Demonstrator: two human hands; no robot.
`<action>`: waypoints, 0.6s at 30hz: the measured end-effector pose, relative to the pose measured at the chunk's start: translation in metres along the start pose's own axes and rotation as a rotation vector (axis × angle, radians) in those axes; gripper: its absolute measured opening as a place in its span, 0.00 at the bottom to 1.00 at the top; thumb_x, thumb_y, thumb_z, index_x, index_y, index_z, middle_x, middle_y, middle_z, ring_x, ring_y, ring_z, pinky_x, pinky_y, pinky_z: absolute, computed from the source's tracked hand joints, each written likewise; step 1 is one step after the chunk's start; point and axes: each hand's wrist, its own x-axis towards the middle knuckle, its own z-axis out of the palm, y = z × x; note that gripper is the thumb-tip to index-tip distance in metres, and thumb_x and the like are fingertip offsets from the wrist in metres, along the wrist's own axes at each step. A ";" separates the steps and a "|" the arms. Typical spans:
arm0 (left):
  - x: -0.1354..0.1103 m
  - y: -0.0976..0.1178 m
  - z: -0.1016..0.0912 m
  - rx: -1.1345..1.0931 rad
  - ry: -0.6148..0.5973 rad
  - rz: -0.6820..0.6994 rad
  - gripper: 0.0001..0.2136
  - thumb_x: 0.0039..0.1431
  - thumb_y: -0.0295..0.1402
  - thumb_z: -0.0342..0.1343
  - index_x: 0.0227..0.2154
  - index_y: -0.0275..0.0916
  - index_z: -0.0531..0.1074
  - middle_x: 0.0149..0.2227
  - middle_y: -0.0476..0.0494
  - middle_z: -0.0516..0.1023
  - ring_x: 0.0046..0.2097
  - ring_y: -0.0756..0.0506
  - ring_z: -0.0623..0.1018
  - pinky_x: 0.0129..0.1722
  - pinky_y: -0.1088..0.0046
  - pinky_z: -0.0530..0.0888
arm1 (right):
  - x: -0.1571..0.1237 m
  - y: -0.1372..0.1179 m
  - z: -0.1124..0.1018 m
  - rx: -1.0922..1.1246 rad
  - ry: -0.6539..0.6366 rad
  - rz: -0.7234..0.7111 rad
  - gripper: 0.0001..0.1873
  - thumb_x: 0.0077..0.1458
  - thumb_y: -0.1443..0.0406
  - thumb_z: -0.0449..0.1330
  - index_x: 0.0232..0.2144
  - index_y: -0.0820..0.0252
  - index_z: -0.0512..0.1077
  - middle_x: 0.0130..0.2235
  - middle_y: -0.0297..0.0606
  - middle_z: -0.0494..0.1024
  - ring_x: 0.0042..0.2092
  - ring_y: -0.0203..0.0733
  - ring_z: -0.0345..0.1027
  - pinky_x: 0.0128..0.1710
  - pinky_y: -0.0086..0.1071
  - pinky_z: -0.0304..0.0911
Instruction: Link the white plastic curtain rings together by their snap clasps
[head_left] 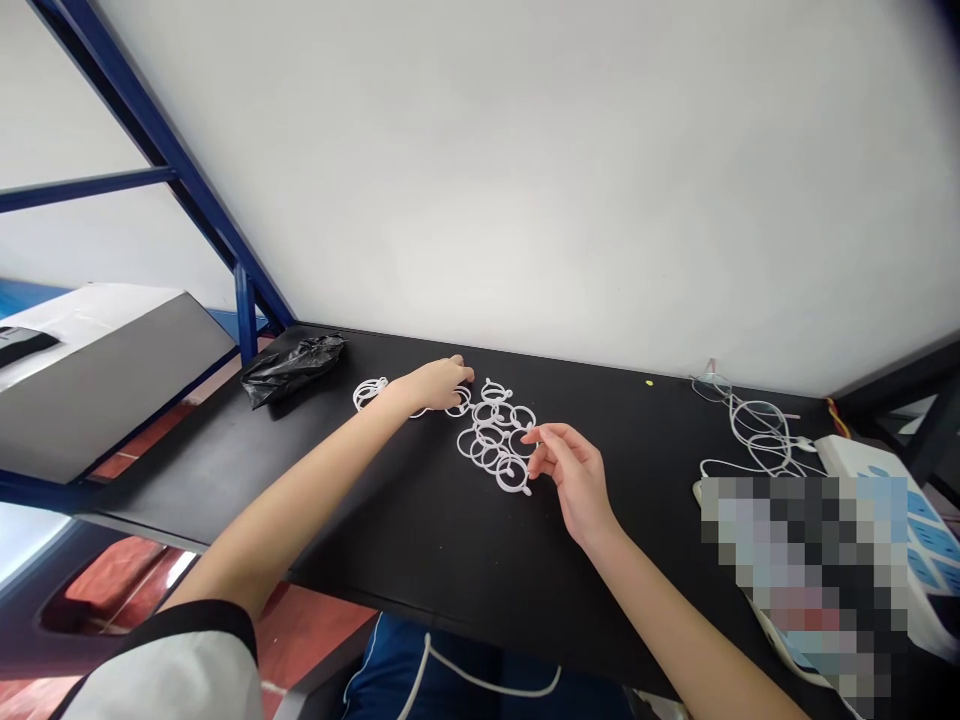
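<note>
Several white plastic rings with small eyelets, which look like curtain rings (pixel 489 457), lie flat and overlapping on the black tabletop (pixel 420 540). My left hand (pixel 441 384) reaches over the upper left of this cluster, its thumb and fingers apart, close above a single ring (pixel 459 402). Part of that ring is hidden by the hand. Beside the cluster's right edge is my right hand (pixel 574 475), loosely curled, with gaps between its fingers. Its fingertips touch or nearly touch the rightmost rings. A smaller stack of rings (pixel 368 393) sits left of my left hand, partly behind the forearm.
A crumpled black plastic bag (pixel 294 372) lies at the far left of the table. White cables (pixel 761 435), a power strip (pixel 885 500) and a blurred-out device (pixel 806 580) occupy the right side. A white wall (pixel 525 200) rises behind; a blue metal frame (pixel 161 130) stands left.
</note>
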 end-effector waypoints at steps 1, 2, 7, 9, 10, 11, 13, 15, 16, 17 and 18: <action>0.004 -0.002 0.001 -0.009 0.007 -0.001 0.20 0.55 0.25 0.53 0.52 0.35 0.72 0.52 0.35 0.73 0.47 0.42 0.77 0.45 0.71 0.71 | 0.000 0.000 0.000 0.003 0.000 0.000 0.13 0.51 0.55 0.65 0.27 0.60 0.75 0.33 0.38 0.79 0.23 0.32 0.65 0.24 0.30 0.65; 0.008 -0.004 0.002 -0.020 0.012 -0.001 0.19 0.55 0.25 0.53 0.50 0.35 0.73 0.49 0.36 0.75 0.45 0.43 0.78 0.43 0.72 0.71 | 0.000 0.000 0.000 0.005 -0.001 -0.003 0.13 0.51 0.55 0.65 0.27 0.60 0.75 0.32 0.38 0.79 0.23 0.32 0.65 0.24 0.30 0.65; 0.015 -0.010 -0.002 -0.112 0.035 0.014 0.11 0.51 0.23 0.52 0.34 0.37 0.77 0.36 0.43 0.79 0.37 0.45 0.77 0.36 0.74 0.70 | 0.000 -0.001 -0.001 0.009 -0.006 -0.018 0.13 0.51 0.55 0.65 0.27 0.60 0.75 0.32 0.37 0.79 0.23 0.32 0.65 0.24 0.29 0.65; 0.010 -0.008 -0.006 -0.166 0.069 0.031 0.10 0.52 0.23 0.51 0.33 0.37 0.76 0.35 0.43 0.80 0.36 0.46 0.77 0.35 0.75 0.70 | 0.000 -0.001 -0.001 0.009 -0.006 -0.016 0.13 0.52 0.55 0.65 0.27 0.60 0.75 0.32 0.37 0.79 0.23 0.31 0.65 0.24 0.29 0.65; 0.005 -0.005 -0.008 -0.195 0.090 0.041 0.10 0.53 0.23 0.51 0.34 0.37 0.76 0.36 0.44 0.80 0.36 0.47 0.77 0.36 0.76 0.70 | 0.000 -0.001 -0.001 0.007 -0.005 -0.015 0.13 0.52 0.55 0.64 0.27 0.60 0.75 0.32 0.37 0.79 0.23 0.31 0.65 0.24 0.29 0.65; -0.001 0.000 -0.008 -0.236 0.106 0.053 0.10 0.54 0.24 0.50 0.35 0.36 0.76 0.35 0.44 0.80 0.35 0.48 0.77 0.35 0.76 0.71 | 0.000 0.000 -0.002 0.002 -0.005 -0.014 0.14 0.52 0.55 0.65 0.27 0.60 0.75 0.32 0.37 0.79 0.23 0.31 0.65 0.24 0.29 0.65; -0.014 0.012 -0.006 -0.349 0.112 0.084 0.11 0.59 0.28 0.48 0.40 0.37 0.74 0.32 0.47 0.79 0.30 0.51 0.77 0.33 0.78 0.72 | 0.000 0.002 -0.001 -0.023 -0.010 -0.014 0.14 0.51 0.55 0.66 0.29 0.60 0.74 0.32 0.37 0.79 0.23 0.32 0.66 0.24 0.29 0.66; -0.025 0.027 0.003 -0.717 0.117 0.124 0.09 0.57 0.30 0.52 0.38 0.34 0.74 0.27 0.48 0.77 0.27 0.51 0.77 0.31 0.78 0.73 | 0.000 0.003 -0.001 -0.057 -0.026 -0.039 0.15 0.49 0.55 0.68 0.34 0.59 0.75 0.35 0.38 0.79 0.26 0.34 0.68 0.24 0.30 0.67; -0.030 0.035 0.009 -0.856 0.122 0.137 0.09 0.57 0.33 0.54 0.38 0.34 0.74 0.25 0.49 0.75 0.26 0.51 0.76 0.29 0.78 0.73 | 0.000 0.004 -0.001 -0.078 -0.034 -0.060 0.16 0.47 0.56 0.69 0.36 0.58 0.75 0.38 0.39 0.79 0.28 0.35 0.69 0.23 0.30 0.67; -0.033 0.041 0.015 -0.956 0.116 0.150 0.10 0.57 0.34 0.54 0.38 0.34 0.74 0.23 0.51 0.72 0.24 0.52 0.74 0.26 0.78 0.72 | 0.000 0.005 -0.001 -0.103 -0.044 -0.079 0.18 0.46 0.56 0.70 0.38 0.58 0.75 0.40 0.40 0.79 0.29 0.36 0.69 0.23 0.29 0.66; -0.035 0.046 0.021 -1.021 0.119 0.167 0.10 0.57 0.34 0.54 0.37 0.34 0.74 0.21 0.53 0.70 0.22 0.53 0.70 0.23 0.79 0.69 | 0.000 0.005 0.000 -0.127 -0.056 -0.091 0.18 0.46 0.57 0.70 0.39 0.57 0.75 0.41 0.40 0.79 0.29 0.35 0.68 0.22 0.29 0.66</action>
